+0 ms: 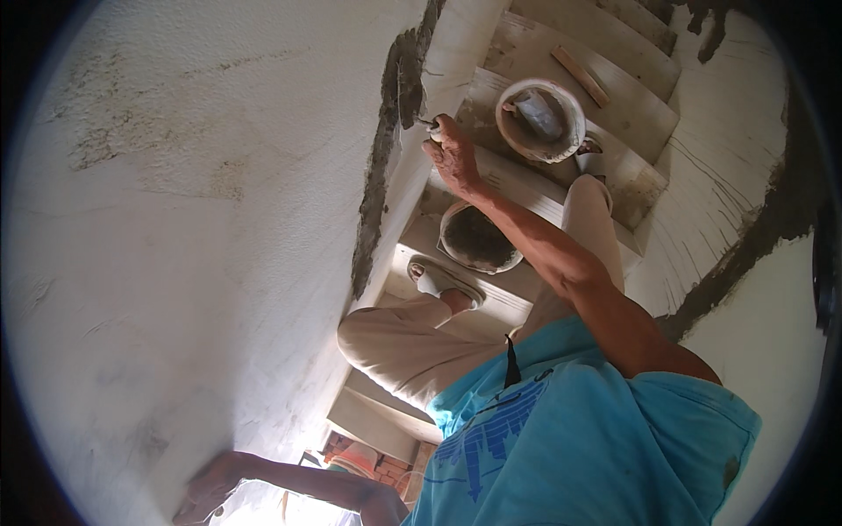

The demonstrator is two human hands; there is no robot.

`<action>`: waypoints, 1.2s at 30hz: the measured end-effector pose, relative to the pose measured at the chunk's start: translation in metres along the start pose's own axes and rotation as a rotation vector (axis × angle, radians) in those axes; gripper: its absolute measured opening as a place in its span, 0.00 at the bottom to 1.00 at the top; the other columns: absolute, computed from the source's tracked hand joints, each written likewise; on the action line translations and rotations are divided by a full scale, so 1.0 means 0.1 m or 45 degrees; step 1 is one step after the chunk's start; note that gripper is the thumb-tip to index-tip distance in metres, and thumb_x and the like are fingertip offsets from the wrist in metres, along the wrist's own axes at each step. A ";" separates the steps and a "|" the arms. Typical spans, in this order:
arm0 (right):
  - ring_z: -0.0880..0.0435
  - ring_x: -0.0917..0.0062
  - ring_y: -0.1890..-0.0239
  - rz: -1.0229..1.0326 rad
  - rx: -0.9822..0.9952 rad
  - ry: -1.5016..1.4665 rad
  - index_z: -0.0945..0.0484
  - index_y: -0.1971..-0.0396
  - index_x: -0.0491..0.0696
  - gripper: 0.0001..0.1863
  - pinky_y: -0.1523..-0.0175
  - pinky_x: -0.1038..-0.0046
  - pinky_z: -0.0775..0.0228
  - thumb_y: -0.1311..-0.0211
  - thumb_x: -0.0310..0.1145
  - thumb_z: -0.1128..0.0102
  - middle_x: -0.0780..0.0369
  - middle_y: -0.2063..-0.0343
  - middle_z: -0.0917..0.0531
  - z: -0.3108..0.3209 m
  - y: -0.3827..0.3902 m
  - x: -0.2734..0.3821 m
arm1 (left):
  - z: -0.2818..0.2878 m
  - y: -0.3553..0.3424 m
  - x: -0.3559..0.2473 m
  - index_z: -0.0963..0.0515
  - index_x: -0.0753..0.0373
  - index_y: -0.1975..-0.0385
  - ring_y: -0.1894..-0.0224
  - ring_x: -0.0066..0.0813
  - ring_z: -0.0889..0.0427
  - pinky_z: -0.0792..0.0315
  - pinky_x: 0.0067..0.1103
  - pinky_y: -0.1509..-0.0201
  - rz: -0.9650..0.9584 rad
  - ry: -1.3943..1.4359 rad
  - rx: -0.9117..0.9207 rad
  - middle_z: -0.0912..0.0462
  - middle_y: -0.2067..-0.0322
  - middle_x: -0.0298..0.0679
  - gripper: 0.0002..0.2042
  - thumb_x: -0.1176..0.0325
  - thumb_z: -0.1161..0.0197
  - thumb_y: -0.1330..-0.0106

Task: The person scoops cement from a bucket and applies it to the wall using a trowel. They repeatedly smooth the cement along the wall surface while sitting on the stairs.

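My right hand (456, 159) is closed around the handle of a small trowel (433, 130). Its thin end meets a strip of wet grey mortar (377, 188) that runs down the white wall along the stairs; the blade is mostly edge-on, so its shape is hard to make out. At the lower left, my left hand (212, 484) lies against the white wall (167, 289), fingers stretched out and nothing seen in it. Below my right forearm stands a bucket with dark grey contents (481, 237). A second bucket (574, 114), higher up, holds a pale plastic-like bag (537, 114).
Pale stair treads (526, 180) run under my feet, one sandalled foot (445, 282) lower and the other (591, 159) beside the upper bucket. A wooden strip (581, 76) lies on a step. More grey mortar (737, 254) marks the right wall. Red bricks (396, 471) show at the bottom.
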State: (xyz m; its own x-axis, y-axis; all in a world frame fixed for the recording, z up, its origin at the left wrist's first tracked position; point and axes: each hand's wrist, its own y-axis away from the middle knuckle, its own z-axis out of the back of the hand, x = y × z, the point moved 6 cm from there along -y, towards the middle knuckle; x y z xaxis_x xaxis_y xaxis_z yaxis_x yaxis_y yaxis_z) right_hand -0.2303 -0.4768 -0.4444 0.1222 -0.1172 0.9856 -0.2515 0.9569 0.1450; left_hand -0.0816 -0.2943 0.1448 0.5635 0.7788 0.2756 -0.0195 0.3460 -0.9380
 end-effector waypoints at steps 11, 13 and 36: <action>0.22 0.51 0.59 0.103 0.154 0.020 0.31 0.55 0.43 0.20 0.56 0.59 0.30 0.47 0.27 0.36 0.49 0.62 0.24 0.14 0.39 -0.14 | 0.01 0.00 0.43 0.44 0.68 0.34 0.42 0.31 0.34 0.35 0.23 0.39 -0.212 -0.174 0.008 0.41 0.38 0.45 0.25 0.56 0.65 0.23; 0.22 0.52 0.62 0.018 0.050 -0.026 0.31 0.57 0.42 0.18 0.57 0.60 0.30 0.47 0.27 0.37 0.50 0.65 0.24 0.18 0.18 -0.20 | -0.02 0.01 0.44 0.44 0.68 0.34 0.42 0.32 0.34 0.35 0.25 0.39 -0.160 -0.129 0.017 0.41 0.38 0.45 0.26 0.56 0.65 0.24; 0.22 0.51 0.65 0.155 -0.018 0.013 0.31 0.57 0.44 0.18 0.61 0.59 0.30 0.47 0.27 0.38 0.51 0.68 0.24 0.35 -0.45 -0.07 | -0.11 0.09 0.56 0.45 0.66 0.34 0.47 0.44 0.31 0.30 0.44 0.46 0.406 0.260 0.105 0.40 0.43 0.52 0.32 0.48 0.64 0.31</action>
State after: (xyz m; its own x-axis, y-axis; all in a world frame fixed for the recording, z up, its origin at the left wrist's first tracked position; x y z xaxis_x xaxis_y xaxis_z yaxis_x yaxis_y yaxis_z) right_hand -0.2532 -0.5282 -0.4546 0.1016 0.0029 0.9948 -0.2517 0.9675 0.0228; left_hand -0.0411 -0.2530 0.1493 0.6711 0.7367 -0.0827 -0.2821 0.1506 -0.9475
